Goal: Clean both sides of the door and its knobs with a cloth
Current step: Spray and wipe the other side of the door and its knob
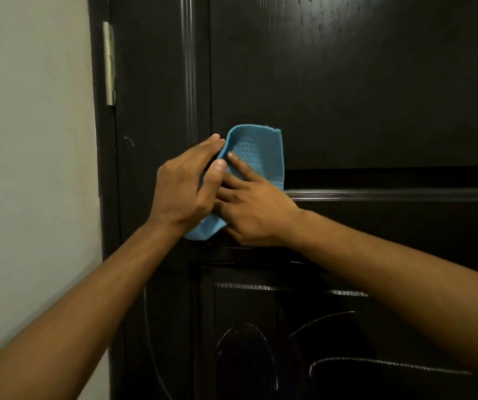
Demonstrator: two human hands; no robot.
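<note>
A dark panelled door (347,82) fills most of the view, on its hinge side. A folded blue cloth (261,151) is held in front of it at mid height. My left hand (186,186) grips the cloth's left edge, thumb in front and fingers behind. My right hand (249,209) lies on the cloth's front, its index finger stretched across the dotted weave; its other fingers are hidden by my left hand. No knob is in view.
A pale wall (30,168) runs along the left. A metal hinge (109,63) sits on the dark frame at upper left. Raised mouldings (390,194) cross the door beside my hands, and carved curves (246,342) mark the lower panel.
</note>
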